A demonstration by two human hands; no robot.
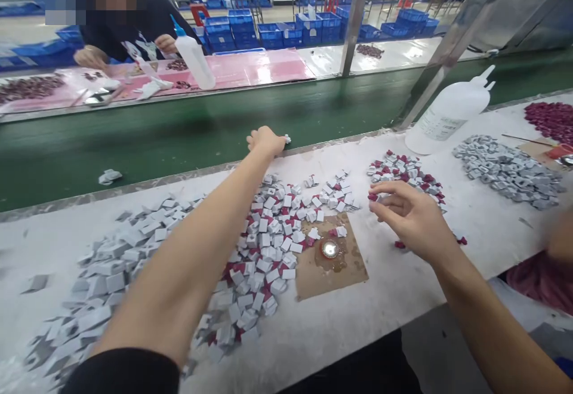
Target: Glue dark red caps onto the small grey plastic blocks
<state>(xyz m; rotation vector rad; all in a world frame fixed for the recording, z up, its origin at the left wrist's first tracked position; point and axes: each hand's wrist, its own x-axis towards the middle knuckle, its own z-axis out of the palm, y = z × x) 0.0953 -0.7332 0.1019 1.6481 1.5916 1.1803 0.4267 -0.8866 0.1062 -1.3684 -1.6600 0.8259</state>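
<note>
Over the green belt (215,122) beyond the cardboard (351,271), my left hand (265,141), its grip unclear, reaches a pale piece (287,139); rightward, my right hand (414,214) pinches a maroon piece (372,197); leftward, joined pieces (264,225) look done, grey pieces (115,282) not yet.

Grey block parts (105,283): matt, plastic-looking. Conveyor belt (215,125): smooth, faintly glossy. Square pad (313,280): cardboard, matt, wet-glossy in the middle. Large bottle (447,113): smooth, translucent plastic. Frame post (356,21): shiny metal. Sleeve (128,370): matt cloth.

Unable to read any wording, brand or number. On big bottle (461,97), only small greenish label print (442,125), too blurred to make out.
</note>
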